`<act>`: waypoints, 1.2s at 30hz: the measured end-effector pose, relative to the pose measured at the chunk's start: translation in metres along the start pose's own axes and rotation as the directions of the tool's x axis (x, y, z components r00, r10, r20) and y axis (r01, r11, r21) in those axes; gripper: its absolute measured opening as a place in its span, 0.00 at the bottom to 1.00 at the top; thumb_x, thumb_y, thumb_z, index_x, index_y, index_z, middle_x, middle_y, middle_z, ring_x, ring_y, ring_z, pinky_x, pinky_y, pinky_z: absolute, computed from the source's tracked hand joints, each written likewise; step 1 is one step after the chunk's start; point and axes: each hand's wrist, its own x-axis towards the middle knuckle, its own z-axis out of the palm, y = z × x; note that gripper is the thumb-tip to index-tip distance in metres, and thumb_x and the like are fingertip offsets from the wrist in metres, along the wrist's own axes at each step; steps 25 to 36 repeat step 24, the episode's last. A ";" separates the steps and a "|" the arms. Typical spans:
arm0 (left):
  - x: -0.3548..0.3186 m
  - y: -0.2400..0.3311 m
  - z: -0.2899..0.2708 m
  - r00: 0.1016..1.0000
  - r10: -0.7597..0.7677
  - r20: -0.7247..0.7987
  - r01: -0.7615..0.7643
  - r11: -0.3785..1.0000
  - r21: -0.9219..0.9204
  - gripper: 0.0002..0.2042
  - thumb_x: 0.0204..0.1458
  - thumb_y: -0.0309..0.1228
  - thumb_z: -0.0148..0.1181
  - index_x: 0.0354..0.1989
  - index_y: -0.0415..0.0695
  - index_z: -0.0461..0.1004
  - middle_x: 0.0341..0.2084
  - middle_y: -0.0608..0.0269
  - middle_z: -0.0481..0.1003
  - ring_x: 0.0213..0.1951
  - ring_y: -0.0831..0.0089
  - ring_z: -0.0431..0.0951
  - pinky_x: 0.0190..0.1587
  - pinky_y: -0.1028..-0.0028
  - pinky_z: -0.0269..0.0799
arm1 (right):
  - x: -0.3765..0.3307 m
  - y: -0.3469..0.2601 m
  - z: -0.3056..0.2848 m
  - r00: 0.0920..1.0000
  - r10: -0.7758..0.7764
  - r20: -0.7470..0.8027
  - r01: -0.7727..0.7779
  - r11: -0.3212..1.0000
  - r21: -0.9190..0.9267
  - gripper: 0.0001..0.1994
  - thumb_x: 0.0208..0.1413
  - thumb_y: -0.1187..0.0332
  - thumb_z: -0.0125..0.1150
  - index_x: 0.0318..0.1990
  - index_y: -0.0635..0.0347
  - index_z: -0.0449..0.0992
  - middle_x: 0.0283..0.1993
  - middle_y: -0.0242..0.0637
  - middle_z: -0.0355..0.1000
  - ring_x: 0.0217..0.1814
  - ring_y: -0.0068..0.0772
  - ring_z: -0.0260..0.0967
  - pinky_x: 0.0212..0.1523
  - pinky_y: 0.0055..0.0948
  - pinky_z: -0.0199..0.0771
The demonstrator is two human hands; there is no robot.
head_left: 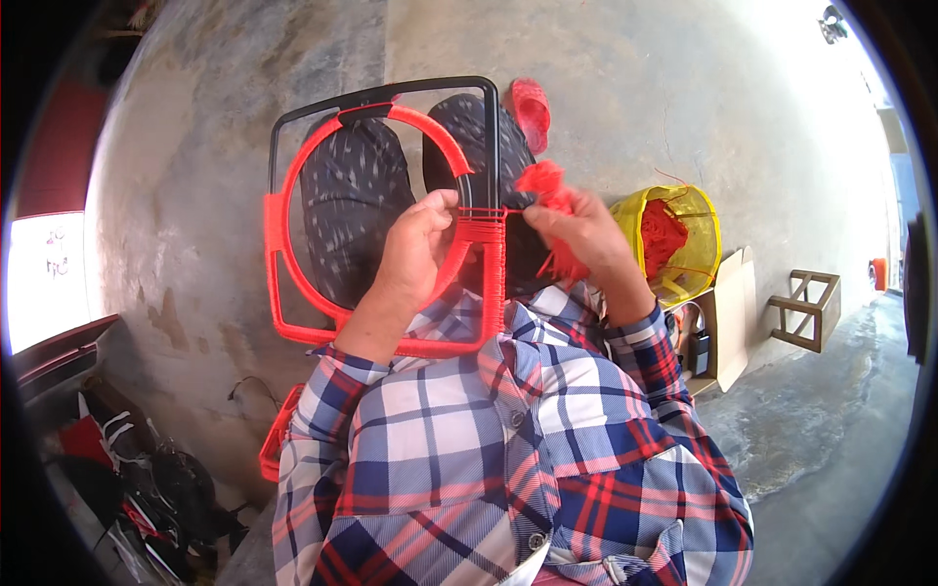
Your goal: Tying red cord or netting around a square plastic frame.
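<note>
A square black frame [381, 94] with a round inner ring stands tilted over my lap, much of it wrapped in red cord. My left hand [412, 252] is closed on the ring's right side, thumb in front and the other fingers mostly hidden behind. Just beside it, rows of red cord [481, 228] bridge the ring and the frame's right bar. My right hand [593, 236], to the right of that bar, is closed on a bunch of red cord [543, 180]. A strand runs taut from its fingertips to the bar. The upper right bar is bare black.
At right, a yellow mesh basket [718, 230] holds more red cord [664, 234], beside an open cardboard box [735, 317]. Farther right is a small wooden stool [811, 311]. A red slipper [531, 112] lies on the concrete floor ahead. Dark clutter [161, 488] fills the lower left.
</note>
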 end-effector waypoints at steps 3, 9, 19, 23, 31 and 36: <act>0.000 0.002 0.000 0.999 -0.041 -0.026 0.041 0.999 0.013 0.16 0.53 0.33 0.41 0.47 0.38 0.68 0.35 0.56 0.77 0.33 0.69 0.77 0.36 0.71 0.73 | -0.003 0.004 -0.011 0.994 -0.081 -0.079 0.092 0.983 0.156 0.05 0.57 0.68 0.60 0.33 0.58 0.74 0.24 0.26 0.70 0.23 0.18 0.65 0.30 0.20 0.66; 0.000 0.006 0.000 0.986 -0.114 -0.124 0.125 0.988 0.089 0.10 0.52 0.32 0.43 0.38 0.42 0.66 0.29 0.59 0.75 0.26 0.69 0.76 0.27 0.71 0.70 | 0.004 -0.006 0.023 0.983 -0.166 -0.081 0.143 0.409 0.901 0.10 0.60 0.65 0.53 0.26 0.55 0.68 0.23 0.29 0.66 0.24 0.24 0.65 0.44 0.33 0.71; -0.009 0.003 -0.002 0.984 -0.126 -0.128 0.142 0.982 0.123 0.06 0.57 0.30 0.53 0.30 0.44 0.67 0.22 0.63 0.73 0.20 0.72 0.74 0.23 0.76 0.67 | -0.003 -0.005 0.013 0.994 -0.055 -0.098 0.105 0.769 0.630 0.07 0.59 0.69 0.56 0.31 0.59 0.70 0.24 0.32 0.69 0.24 0.24 0.67 0.30 0.25 0.70; -0.016 0.002 -0.003 0.985 -0.128 -0.114 0.142 0.982 0.123 0.06 0.57 0.29 0.53 0.29 0.43 0.67 0.21 0.63 0.72 0.19 0.72 0.74 0.25 0.76 0.70 | -0.015 -0.003 0.017 0.995 -0.100 0.012 0.083 0.882 0.464 0.07 0.59 0.67 0.58 0.36 0.62 0.72 0.25 0.33 0.70 0.25 0.24 0.68 0.30 0.24 0.69; -0.017 0.001 -0.004 0.987 -0.115 -0.115 0.128 0.985 0.113 0.06 0.58 0.29 0.53 0.29 0.43 0.68 0.21 0.63 0.72 0.20 0.71 0.75 0.25 0.75 0.70 | -0.014 -0.002 0.017 0.995 -0.098 0.019 0.078 0.884 0.461 0.07 0.59 0.67 0.58 0.36 0.62 0.72 0.25 0.33 0.70 0.25 0.24 0.68 0.30 0.24 0.69; -0.017 0.001 -0.004 0.987 -0.115 -0.115 0.128 0.985 0.113 0.06 0.58 0.29 0.53 0.29 0.43 0.68 0.21 0.63 0.72 0.20 0.71 0.75 0.25 0.75 0.70 | -0.014 -0.002 0.017 0.995 -0.098 0.019 0.078 0.884 0.461 0.07 0.59 0.67 0.58 0.36 0.62 0.72 0.25 0.33 0.70 0.25 0.24 0.68 0.30 0.24 0.69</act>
